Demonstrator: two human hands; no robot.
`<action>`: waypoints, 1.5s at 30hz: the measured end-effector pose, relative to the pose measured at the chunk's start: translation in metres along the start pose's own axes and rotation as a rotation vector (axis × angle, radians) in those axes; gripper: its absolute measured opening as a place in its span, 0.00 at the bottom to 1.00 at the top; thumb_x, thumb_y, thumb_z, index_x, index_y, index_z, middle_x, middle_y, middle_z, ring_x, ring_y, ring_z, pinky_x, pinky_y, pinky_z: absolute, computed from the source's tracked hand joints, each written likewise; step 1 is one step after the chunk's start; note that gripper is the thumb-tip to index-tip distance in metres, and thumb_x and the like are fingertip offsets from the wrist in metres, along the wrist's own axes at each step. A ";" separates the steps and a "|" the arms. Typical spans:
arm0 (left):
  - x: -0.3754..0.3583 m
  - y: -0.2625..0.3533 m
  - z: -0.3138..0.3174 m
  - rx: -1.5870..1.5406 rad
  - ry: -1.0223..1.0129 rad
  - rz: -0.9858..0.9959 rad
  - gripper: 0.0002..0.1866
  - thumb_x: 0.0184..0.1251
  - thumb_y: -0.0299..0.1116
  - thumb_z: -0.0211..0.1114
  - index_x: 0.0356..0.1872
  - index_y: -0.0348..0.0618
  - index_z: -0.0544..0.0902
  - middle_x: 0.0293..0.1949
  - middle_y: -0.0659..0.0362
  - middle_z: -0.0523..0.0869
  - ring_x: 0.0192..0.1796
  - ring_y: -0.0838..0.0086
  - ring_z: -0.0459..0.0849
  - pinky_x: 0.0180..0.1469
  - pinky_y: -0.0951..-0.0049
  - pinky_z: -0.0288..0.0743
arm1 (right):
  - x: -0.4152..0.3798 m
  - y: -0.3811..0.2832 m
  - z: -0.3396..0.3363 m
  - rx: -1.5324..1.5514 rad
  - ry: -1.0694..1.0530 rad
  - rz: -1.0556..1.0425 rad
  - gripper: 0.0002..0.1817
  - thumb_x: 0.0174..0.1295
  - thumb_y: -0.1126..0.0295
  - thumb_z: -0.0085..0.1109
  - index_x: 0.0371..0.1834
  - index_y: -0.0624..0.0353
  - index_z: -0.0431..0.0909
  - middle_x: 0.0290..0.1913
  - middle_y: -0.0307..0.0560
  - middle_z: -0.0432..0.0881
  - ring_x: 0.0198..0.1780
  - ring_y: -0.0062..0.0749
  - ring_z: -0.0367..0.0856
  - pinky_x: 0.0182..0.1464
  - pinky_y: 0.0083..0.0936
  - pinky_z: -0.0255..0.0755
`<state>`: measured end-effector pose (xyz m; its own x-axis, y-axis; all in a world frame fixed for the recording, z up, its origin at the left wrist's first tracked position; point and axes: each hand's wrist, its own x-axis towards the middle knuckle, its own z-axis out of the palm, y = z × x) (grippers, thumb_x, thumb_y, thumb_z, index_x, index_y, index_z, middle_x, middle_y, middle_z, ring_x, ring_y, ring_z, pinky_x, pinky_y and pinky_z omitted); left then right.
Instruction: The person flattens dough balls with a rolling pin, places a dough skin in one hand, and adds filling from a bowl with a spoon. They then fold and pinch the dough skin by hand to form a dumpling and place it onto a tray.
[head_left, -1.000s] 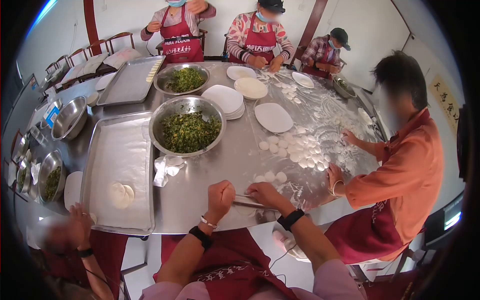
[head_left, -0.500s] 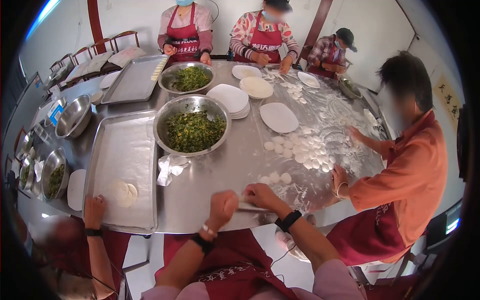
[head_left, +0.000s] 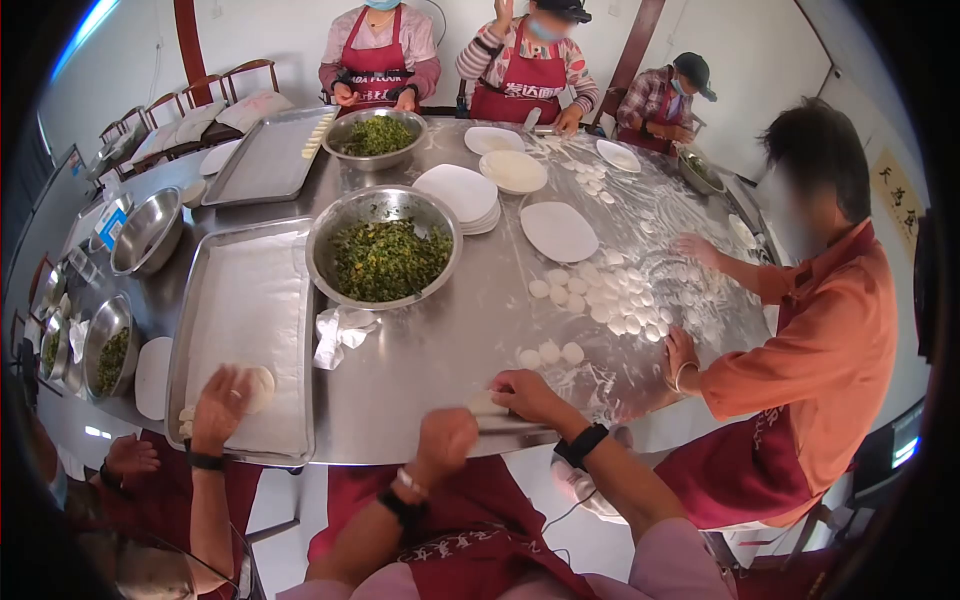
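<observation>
Near the front edge of the steel table (head_left: 400,385), my right hand (head_left: 527,395) pinches the edge of a thin dough wrapper (head_left: 486,403). My left hand (head_left: 446,442) is curled and slightly blurred at the table edge, just left of the wrapper. A pale, bar-like strip shows below the wrapper between my hands; what the left fingers grip is mostly hidden. Several small dough pieces (head_left: 550,352) lie beyond my right hand. More flattened dough pieces (head_left: 620,300) are clustered on the floured surface to the right.
Left of me, a co-worker's hand (head_left: 222,400) is over dough rounds (head_left: 262,388) on a metal tray (head_left: 255,290). A steel bowl of chopped green filling (head_left: 390,262) stands ahead, beside crumpled tissue (head_left: 342,333) and white plates (head_left: 560,233). A co-worker in orange (head_left: 800,350) works at right.
My left hand has moved down toward me; my right hand stays nearly in place at the wrapper. The left co-worker's hand has shifted right over the tray. A co-worker opposite has raised a hand.
</observation>
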<state>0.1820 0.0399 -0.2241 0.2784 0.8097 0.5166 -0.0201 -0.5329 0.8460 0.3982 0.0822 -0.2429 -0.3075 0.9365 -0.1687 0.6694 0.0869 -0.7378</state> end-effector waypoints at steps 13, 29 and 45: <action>-0.029 0.022 0.004 0.042 -0.101 0.050 0.10 0.59 0.28 0.56 0.18 0.40 0.74 0.18 0.52 0.75 0.20 0.56 0.74 0.24 0.61 0.67 | 0.010 -0.004 0.013 -0.032 0.030 -0.064 0.11 0.57 0.62 0.63 0.35 0.59 0.83 0.35 0.54 0.85 0.40 0.52 0.83 0.43 0.40 0.75; -0.027 0.017 0.004 0.059 -0.076 0.033 0.11 0.60 0.27 0.56 0.17 0.40 0.73 0.17 0.52 0.74 0.20 0.56 0.75 0.25 0.60 0.67 | 0.008 -0.013 0.020 -0.193 0.061 -0.130 0.11 0.59 0.65 0.61 0.38 0.61 0.82 0.35 0.53 0.85 0.38 0.51 0.83 0.41 0.38 0.75; -0.023 0.011 0.004 0.039 -0.045 0.024 0.10 0.59 0.27 0.56 0.18 0.40 0.74 0.18 0.52 0.74 0.19 0.58 0.73 0.23 0.63 0.66 | 0.009 -0.012 0.024 -0.086 0.078 -0.106 0.12 0.59 0.63 0.61 0.38 0.60 0.83 0.35 0.55 0.85 0.39 0.52 0.83 0.42 0.39 0.75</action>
<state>0.1788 0.0148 -0.2272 0.3211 0.7853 0.5293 0.0100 -0.5617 0.8273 0.3709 0.0812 -0.2513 -0.3278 0.9439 -0.0390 0.6926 0.2120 -0.6895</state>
